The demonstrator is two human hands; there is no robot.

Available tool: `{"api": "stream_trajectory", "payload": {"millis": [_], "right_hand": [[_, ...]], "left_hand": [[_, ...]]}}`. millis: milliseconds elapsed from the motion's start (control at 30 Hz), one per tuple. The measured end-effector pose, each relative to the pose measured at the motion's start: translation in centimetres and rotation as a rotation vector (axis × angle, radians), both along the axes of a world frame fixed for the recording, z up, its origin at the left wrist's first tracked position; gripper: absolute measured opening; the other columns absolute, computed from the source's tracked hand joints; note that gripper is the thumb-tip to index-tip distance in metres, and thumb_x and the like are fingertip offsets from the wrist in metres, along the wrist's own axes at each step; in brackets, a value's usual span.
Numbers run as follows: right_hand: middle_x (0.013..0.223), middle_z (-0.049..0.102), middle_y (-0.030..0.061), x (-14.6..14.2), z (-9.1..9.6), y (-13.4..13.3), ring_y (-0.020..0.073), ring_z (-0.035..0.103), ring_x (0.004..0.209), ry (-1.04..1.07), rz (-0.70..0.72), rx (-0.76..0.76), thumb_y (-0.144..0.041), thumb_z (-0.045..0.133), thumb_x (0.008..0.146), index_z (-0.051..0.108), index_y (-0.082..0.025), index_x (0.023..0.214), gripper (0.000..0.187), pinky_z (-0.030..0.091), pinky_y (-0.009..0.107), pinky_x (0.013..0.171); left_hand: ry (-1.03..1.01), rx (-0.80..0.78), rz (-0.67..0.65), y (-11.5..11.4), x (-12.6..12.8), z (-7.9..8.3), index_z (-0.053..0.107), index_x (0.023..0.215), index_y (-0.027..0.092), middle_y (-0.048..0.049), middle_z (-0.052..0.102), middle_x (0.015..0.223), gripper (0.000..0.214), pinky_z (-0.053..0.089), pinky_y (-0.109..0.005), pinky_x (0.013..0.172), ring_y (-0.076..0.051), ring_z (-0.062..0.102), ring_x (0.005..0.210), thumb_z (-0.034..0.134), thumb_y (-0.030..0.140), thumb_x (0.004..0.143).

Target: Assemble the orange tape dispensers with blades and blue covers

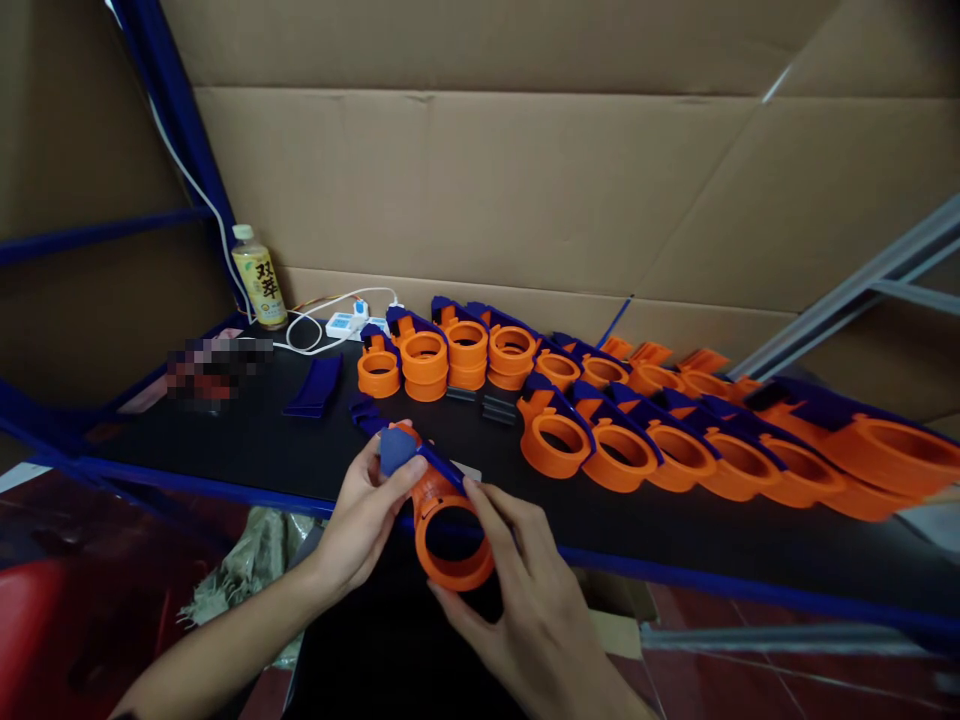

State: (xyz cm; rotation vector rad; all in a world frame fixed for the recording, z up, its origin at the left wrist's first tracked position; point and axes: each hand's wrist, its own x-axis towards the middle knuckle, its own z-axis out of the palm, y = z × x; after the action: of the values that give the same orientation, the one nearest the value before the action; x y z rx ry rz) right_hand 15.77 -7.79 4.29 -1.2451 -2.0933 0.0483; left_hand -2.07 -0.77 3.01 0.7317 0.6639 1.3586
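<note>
An orange and blue tape dispenser [454, 565] is held in front of me, above the shelf's front edge, with its ring towards me. My left hand [367, 505] is closed on the narrow far end, the thumb lying across the blue part. My right hand [517, 550] grips the ring from the right, with fingers on the blue strip and the thumb under the rim. Just beyond my left hand lies a loose dark blue piece [367, 414]. A small pale flat piece [470, 471] is partly hidden behind the dispenser.
Several similar dispensers [555, 445] stand in rows on the black shelf [225, 450], some stacked. Blue curved plates [315, 387] and dark grey strips [499, 408] lie nearby. A drink bottle [260, 280] and a white power strip [346, 325] with cables are at the back left.
</note>
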Motion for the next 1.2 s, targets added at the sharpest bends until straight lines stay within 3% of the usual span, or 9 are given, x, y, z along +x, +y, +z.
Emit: {"api": "stream_trajectory", "payload": {"millis": [133,267,333,433,567,867,1067,1200], "right_hand": [[0.135,0.058,0.0060,4.6,4.0,3.0,0.0339,0.058,0.121,0.027,-0.119,0.038,-0.041,0.068,0.082,0.041,-0.037,0.148,0.071,0.052,0.053,0.100],[0.129,0.062,0.0150,12.0,8.7,10.2,0.0376,0.059,0.119,-0.069,-0.418,0.126,-0.052,0.069,0.078,0.052,-0.021,0.142,0.073,0.047,0.052,0.104],[0.130,0.062,0.0186,15.3,9.6,14.6,0.0386,0.059,0.119,-0.097,-0.506,0.044,-0.051,0.071,0.076,0.052,-0.016,0.143,0.078,0.045,0.050,0.104],[0.134,0.062,0.0203,18.4,9.1,20.5,0.0377,0.058,0.121,-0.087,-0.467,-0.184,-0.053,0.071,0.077,0.052,-0.012,0.142,0.079,0.044,0.048,0.103],[0.138,0.059,0.0223,19.3,7.2,24.6,0.0349,0.058,0.121,-0.100,-0.398,-0.266,-0.048,0.070,0.079,0.052,-0.006,0.142,0.078,0.043,0.044,0.103],[0.149,0.048,0.0234,19.7,5.6,26.8,0.0366,0.049,0.134,-0.124,-0.330,-0.292,-0.051,0.071,0.080,0.042,-0.003,0.148,0.088,0.036,0.049,0.114],[0.154,0.044,0.0155,20.2,4.8,27.5,0.0385,0.044,0.139,-0.137,-0.298,-0.273,-0.057,0.071,0.075,0.042,-0.015,0.150,0.091,0.033,0.055,0.117],[0.155,0.043,0.0138,20.3,4.5,27.4,0.0369,0.045,0.139,-0.148,-0.258,-0.275,-0.060,0.069,0.076,0.040,-0.017,0.152,0.091,0.034,0.053,0.117]], "left_hand": [[0.034,0.086,0.000,0.4,-0.1,-0.6,0.056,0.133,0.025,-0.0082,0.061,0.130,0.065,0.045,-0.043,0.108,-0.026,0.053,0.129,0.083,0.022,0.074],[0.142,0.159,-0.049,1.0,-0.2,-1.8,0.058,0.132,0.024,-0.0101,0.063,0.126,0.049,0.047,-0.051,0.106,-0.029,0.057,0.124,0.072,0.035,0.086],[0.217,0.215,-0.052,1.1,-0.1,-2.3,0.059,0.129,0.023,-0.0097,0.064,0.121,0.043,0.048,-0.050,0.105,-0.027,0.059,0.120,0.067,0.037,0.089],[0.318,0.267,-0.052,1.3,-0.1,-2.8,0.059,0.127,0.023,-0.0088,0.065,0.116,0.040,0.049,-0.047,0.103,-0.025,0.059,0.115,0.065,0.038,0.091],[0.403,0.301,-0.099,1.6,-0.3,-3.1,0.059,0.125,0.021,-0.0094,0.065,0.114,0.037,0.049,-0.045,0.101,-0.024,0.059,0.113,0.063,0.037,0.092],[0.506,0.305,-0.118,1.7,-0.6,-3.4,0.063,0.121,0.019,-0.0105,0.067,0.117,0.035,0.046,-0.041,0.102,-0.024,0.061,0.111,0.063,0.039,0.092],[0.546,0.329,-0.121,1.7,-0.7,-3.3,0.063,0.122,0.020,-0.0110,0.067,0.116,0.035,0.047,-0.042,0.102,-0.025,0.061,0.111,0.062,0.039,0.093],[0.534,0.320,-0.123,1.6,-0.6,-3.3,0.065,0.119,0.019,-0.0108,0.068,0.115,0.033,0.046,-0.041,0.102,-0.024,0.062,0.109,0.063,0.039,0.093]]}}
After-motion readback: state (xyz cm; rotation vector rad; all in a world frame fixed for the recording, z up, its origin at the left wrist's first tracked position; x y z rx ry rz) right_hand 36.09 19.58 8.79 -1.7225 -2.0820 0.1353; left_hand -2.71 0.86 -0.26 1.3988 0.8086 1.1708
